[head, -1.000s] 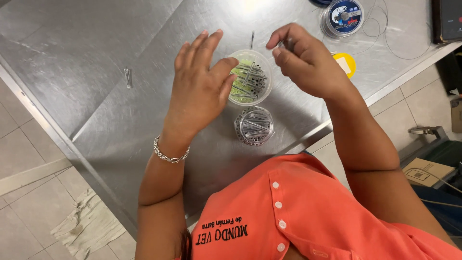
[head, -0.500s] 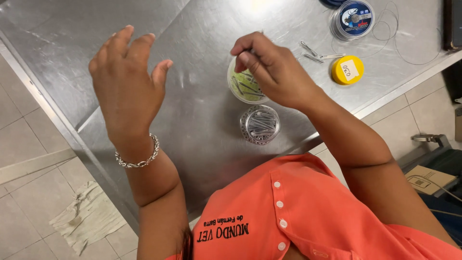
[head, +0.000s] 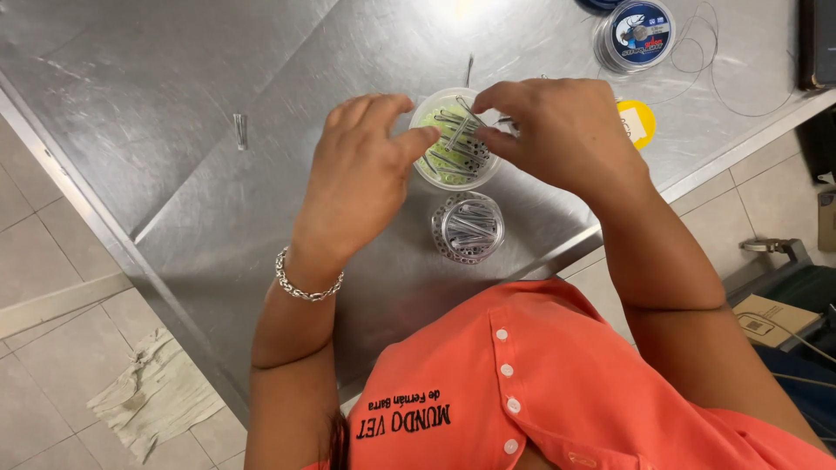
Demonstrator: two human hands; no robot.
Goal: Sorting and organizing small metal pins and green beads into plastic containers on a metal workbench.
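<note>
Table: a stainless steel table (head: pixel 174 130) fills the upper part of the view, and all the small things lie on it.
Left hand: the left hand (head: pixel 357 187) comes from below with the palm down and the wrist straight; the fingers bend over the left rim of the round plastic container (head: pixel 453 139) and the thumb touches its side, so the hand steadies it.
Right hand: the right hand (head: pixel 566 130) reaches from the right, the wrist bent inwards; thumb and forefinger pinch one thin metal pin (head: pixel 460 129) above the container.
Container: it stands between both hands, has a greenish bottom and holds many metal pins.
Second container: a clear round container (head: pixel 468 228) with similar pins stands just beside the first one, nearer to the person.
Spool: a spool of fishing line (head: pixel 634 35) lies at the top right, well apart.
Yellow lid: a yellow lid (head: pixel 637 122), probably round, shows partly behind the right hand.
Loose clip: a small metal piece (head: pixel 239 130) lies alone at the left.
</note>
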